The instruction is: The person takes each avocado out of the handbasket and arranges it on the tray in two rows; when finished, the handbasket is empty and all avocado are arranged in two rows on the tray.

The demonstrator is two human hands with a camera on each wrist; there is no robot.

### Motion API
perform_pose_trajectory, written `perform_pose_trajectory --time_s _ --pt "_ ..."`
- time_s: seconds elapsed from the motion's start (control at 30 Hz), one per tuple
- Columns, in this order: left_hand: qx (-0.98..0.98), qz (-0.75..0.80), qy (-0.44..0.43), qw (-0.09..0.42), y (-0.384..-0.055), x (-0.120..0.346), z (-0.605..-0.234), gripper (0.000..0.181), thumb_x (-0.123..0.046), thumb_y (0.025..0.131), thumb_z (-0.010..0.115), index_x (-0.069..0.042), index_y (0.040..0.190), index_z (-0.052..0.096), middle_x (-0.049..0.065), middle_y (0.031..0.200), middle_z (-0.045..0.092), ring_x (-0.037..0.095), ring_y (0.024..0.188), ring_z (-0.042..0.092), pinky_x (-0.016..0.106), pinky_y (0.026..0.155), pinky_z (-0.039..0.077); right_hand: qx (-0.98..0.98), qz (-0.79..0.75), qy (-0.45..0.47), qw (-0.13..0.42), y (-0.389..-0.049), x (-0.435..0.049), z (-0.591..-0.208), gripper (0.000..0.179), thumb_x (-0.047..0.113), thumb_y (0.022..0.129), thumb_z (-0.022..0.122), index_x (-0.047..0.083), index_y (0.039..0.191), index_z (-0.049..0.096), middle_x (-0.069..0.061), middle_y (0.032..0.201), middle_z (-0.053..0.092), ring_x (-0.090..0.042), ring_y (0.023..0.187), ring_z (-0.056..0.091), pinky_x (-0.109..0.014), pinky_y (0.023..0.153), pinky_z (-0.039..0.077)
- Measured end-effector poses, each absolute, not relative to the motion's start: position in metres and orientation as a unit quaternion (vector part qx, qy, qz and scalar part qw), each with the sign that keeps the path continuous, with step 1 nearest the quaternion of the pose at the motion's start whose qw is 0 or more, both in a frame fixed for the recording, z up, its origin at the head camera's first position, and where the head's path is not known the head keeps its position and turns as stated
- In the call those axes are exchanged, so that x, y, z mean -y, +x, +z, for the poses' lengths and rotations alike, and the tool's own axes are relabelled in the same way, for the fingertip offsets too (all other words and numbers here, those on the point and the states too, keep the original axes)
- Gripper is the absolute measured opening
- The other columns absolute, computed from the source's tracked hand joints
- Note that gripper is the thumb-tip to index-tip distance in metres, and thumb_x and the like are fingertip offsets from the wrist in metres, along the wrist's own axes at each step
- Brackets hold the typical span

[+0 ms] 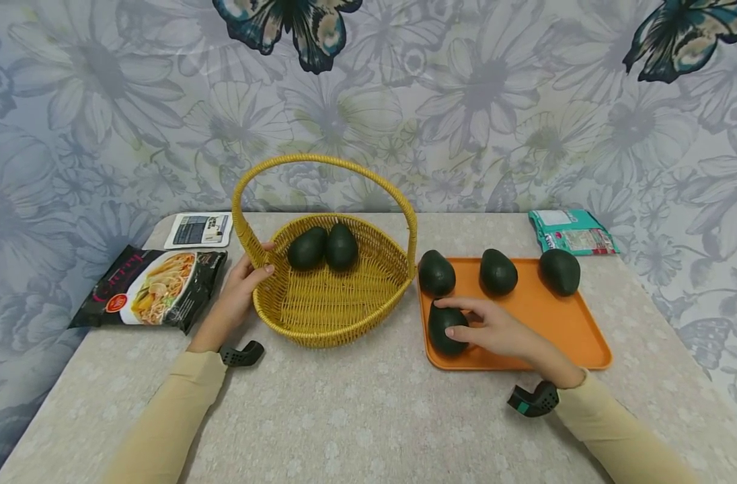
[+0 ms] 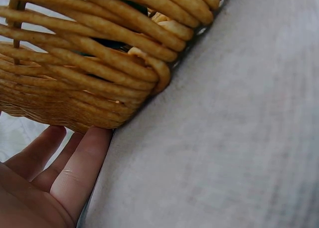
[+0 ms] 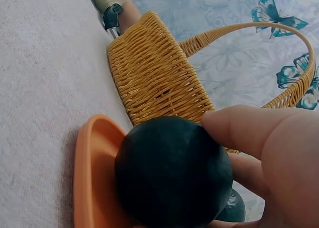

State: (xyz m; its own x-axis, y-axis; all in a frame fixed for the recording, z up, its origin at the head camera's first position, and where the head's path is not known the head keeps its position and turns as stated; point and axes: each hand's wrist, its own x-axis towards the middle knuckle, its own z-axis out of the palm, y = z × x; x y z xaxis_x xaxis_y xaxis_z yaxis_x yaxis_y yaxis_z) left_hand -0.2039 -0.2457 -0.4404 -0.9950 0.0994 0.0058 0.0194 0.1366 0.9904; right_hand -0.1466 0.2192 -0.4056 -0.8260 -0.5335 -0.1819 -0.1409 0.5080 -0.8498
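Note:
My left hand (image 1: 240, 290) grips the left side of a yellow woven basket (image 1: 332, 302) by the foot of its handle, thumb at the rim. In the left wrist view its fingers (image 2: 82, 168) touch the outer weave. Two dark green avocados (image 1: 306, 249) lie at the back of the basket. To the right, my right hand (image 1: 495, 328) holds an avocado (image 1: 446, 331) at the front left of an orange tray (image 1: 544, 329), thumb and fingers around it. The right wrist view shows this avocado (image 3: 172, 170) close up. Three more avocados (image 1: 497, 272) sit along the tray's back.
A black noodle packet (image 1: 153, 289) lies left of the basket, with a white packet (image 1: 199, 230) behind it. Beyond the tray's back right lies a teal packet (image 1: 571, 232). A patterned wall (image 1: 489, 121) rises behind the table (image 1: 344, 417).

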Motion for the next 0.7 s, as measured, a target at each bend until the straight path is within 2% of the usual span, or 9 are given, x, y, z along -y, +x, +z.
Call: perform_pose_trajectory --time_s 0.2,0.43,0.7 --pt "-0.751 0.658 0.044 0.029 -0.2036 0.2458 -0.4409 0.050 -0.026 0.107 0.051 -0.021 0.155 0.039 0.014 0.154 0.037 0.004 0.122 0.048 0.014 0.089 0.049 -0.841 -0.456 -0.197 0.215 -0.1468 -0.2196 -0.4069 0.056 0.023 0.098 0.069 0.010 0.150 0.050 -0.027 0.146 0.052 -0.023 0.091 0.065 -0.034 0.071 0.057" --pt "-0.749 0.660 0.037 0.032 -0.2031 0.2450 -0.4404 0.050 -0.026 0.107 0.051 -0.021 0.155 0.039 0.015 0.156 0.036 0.005 0.124 0.046 0.014 0.089 0.048 -0.830 -0.477 -0.193 0.214 -0.1467 -0.2209 -0.4081 0.054 0.021 0.099 0.067 0.007 0.149 0.051 -0.029 0.151 0.046 -0.033 0.114 0.066 -0.033 0.077 0.059" --pt "-0.746 0.665 0.037 0.029 -0.2031 0.2448 -0.4404 0.049 -0.025 0.107 0.051 -0.021 0.154 0.039 0.016 0.158 0.034 0.008 0.127 0.044 0.013 0.090 0.047 -0.821 -0.491 -0.193 0.218 -0.1491 -0.2208 -0.4088 0.053 0.018 0.099 0.067 0.005 0.148 0.052 -0.030 0.149 0.047 -0.032 0.113 0.068 -0.033 0.077 0.060"
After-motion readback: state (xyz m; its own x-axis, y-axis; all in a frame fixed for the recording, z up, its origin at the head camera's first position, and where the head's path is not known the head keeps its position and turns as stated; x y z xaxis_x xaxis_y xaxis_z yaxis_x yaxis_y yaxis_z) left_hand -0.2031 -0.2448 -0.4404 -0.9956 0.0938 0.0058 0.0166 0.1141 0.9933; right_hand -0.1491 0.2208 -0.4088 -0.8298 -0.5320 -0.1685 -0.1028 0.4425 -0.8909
